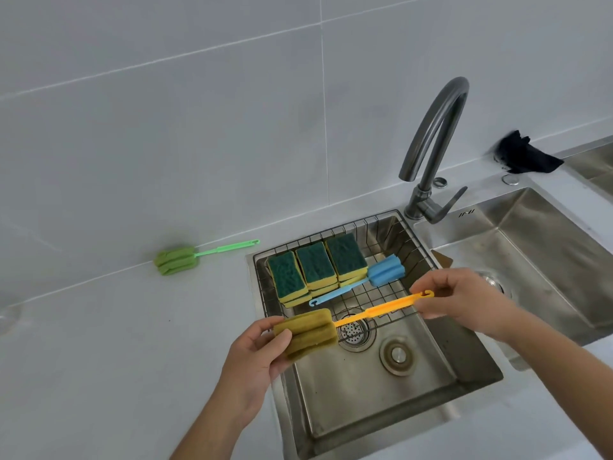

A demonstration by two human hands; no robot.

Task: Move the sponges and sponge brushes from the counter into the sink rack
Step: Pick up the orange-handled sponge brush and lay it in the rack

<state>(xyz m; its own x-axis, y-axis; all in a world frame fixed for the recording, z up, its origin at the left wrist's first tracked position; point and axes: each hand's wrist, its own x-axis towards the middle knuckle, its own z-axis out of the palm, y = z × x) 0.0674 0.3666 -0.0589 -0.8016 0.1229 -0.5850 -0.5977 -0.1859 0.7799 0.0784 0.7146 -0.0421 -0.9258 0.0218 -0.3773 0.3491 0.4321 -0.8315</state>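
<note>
Over the sink (431,386), your left hand (255,356) and right hand (464,300) both grip the yellow sponge brush (331,327); lower it into the wire rack (381,303) beside the blue sponge brush (365,280).

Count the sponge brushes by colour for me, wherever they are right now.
Green sponge brush, on the counter: 1
Blue sponge brush, in the sink rack: 1
Yellow sponge brush, held by left hand and right hand: 1
Total: 3
</note>
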